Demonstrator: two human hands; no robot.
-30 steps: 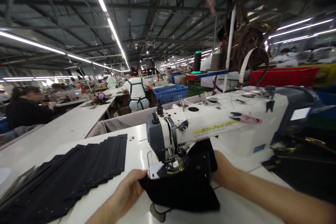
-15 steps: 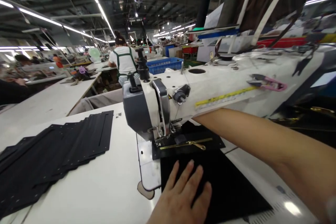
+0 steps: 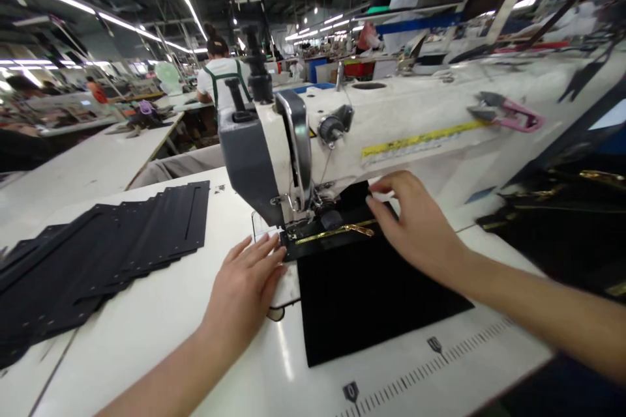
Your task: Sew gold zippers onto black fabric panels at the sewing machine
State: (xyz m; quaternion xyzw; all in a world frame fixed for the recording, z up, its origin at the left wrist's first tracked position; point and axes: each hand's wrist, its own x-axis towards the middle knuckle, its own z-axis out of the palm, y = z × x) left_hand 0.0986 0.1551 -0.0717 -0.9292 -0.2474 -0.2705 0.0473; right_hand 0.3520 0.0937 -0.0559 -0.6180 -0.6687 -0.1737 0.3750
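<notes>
A black fabric piece [image 3: 372, 300] lies on the white table under the sewing machine [image 3: 254, 169]. Across its upper part runs a gold zipper [image 3: 320, 235] with a gold pull [image 3: 359, 230], close to the needle area. My left hand [image 3: 247, 280] rests flat, fingers spread, with its fingertips at the left edge of the black piece beside the presser foot. To the right of the needle, my right hand [image 3: 408, 221] has thumb and forefinger brought close together at the black material's upper edge; what lies between them is too small to make out.
Overlapping black panels [image 3: 141, 241] lie on the table at left. Pink-handled snips [image 3: 508, 111] sit on the machine arm. More black pieces with gold zippers [image 3: 552, 234] are at right. A person in a white shirt [image 3: 222, 78] is beyond the machine.
My left hand has moved from the lower black fabric up and left to the piece's edge. My right hand has come out from behind the machine arm into view. The view has tilted down.
</notes>
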